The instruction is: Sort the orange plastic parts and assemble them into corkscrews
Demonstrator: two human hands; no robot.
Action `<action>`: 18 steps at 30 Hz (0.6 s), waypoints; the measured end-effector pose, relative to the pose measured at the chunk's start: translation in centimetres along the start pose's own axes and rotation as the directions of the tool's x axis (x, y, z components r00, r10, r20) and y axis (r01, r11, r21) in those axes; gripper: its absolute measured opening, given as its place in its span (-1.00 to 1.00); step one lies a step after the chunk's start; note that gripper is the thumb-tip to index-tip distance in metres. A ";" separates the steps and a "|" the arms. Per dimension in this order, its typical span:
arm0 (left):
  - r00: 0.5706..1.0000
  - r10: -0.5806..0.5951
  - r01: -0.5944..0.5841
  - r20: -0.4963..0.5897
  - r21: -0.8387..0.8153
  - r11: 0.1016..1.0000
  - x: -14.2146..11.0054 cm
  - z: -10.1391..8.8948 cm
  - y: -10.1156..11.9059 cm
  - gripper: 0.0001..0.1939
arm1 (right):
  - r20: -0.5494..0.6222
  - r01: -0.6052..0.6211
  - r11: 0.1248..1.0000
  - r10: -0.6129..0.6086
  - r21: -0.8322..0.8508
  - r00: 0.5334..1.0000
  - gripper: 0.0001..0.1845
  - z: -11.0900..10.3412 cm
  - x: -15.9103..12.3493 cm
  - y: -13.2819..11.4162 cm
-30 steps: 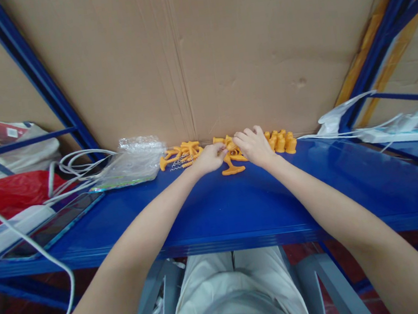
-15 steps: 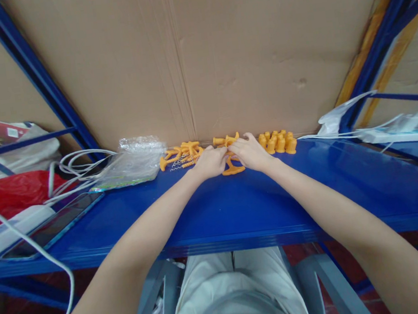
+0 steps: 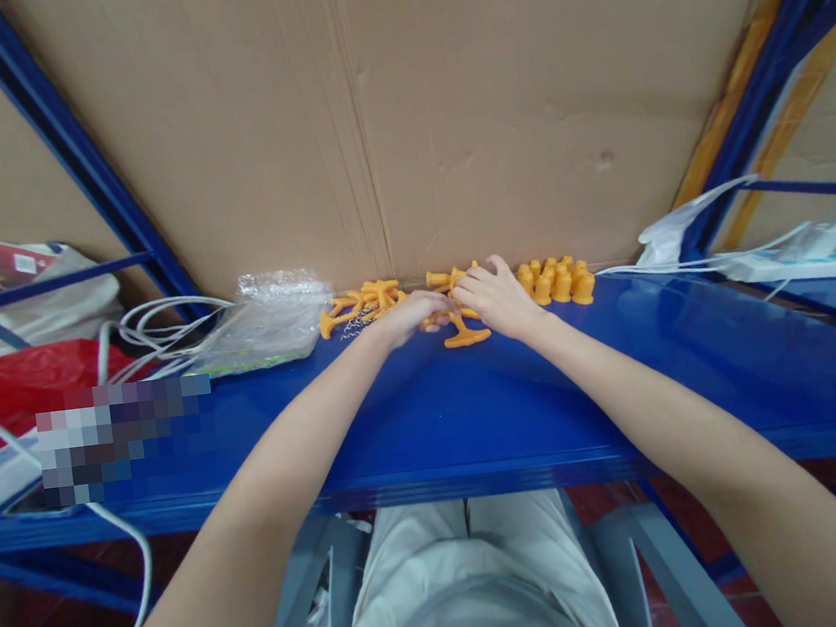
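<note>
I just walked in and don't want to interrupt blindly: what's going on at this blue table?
A person's left hand and right hand are close together among small orange parts toward the back of the blue table; the fingers hide what they may grip. A T-shaped orange piece lies just in front. To the left are piled orange handles and metal spirals; to the right, orange cup-like pieces stand grouped.

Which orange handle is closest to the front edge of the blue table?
The T-shaped orange handle between the left hand and right hand; the other orange handles lie farther back.
</note>
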State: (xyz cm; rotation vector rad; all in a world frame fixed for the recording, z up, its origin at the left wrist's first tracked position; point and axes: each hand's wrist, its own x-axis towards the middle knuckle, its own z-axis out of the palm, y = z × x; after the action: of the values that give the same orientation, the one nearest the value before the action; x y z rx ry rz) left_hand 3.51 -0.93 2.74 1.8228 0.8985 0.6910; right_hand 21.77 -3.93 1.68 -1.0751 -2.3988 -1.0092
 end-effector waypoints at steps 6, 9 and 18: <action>0.988 -0.097 0.120 0.122 -0.198 0.973 0.2 -0.8 -0.1 -0.80 | -0.026 -0.025 1.000 0.024 -0.009 0.999 -0.66 -0.3 0.2 -0.1; 0.979 -0.136 0.168 0.155 -0.215 0.962 0.0 -1.7 -0.5 -0.81 | -0.051 -0.118 0.993 0.117 -0.009 0.992 -0.65 -0.1 -0.5 1.2; 0.930 0.054 -0.039 -0.365 0.047 0.998 0.7 -4.1 -3.2 -0.83 | 0.061 -0.724 0.689 0.724 -0.032 0.687 -0.62 -1.9 -3.4 7.7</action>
State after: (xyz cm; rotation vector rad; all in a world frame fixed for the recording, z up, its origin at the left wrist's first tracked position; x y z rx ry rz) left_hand -0.16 2.55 1.46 1.7837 1.1188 1.0751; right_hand 29.80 -3.44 4.86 -1.8700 -1.7023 -0.6780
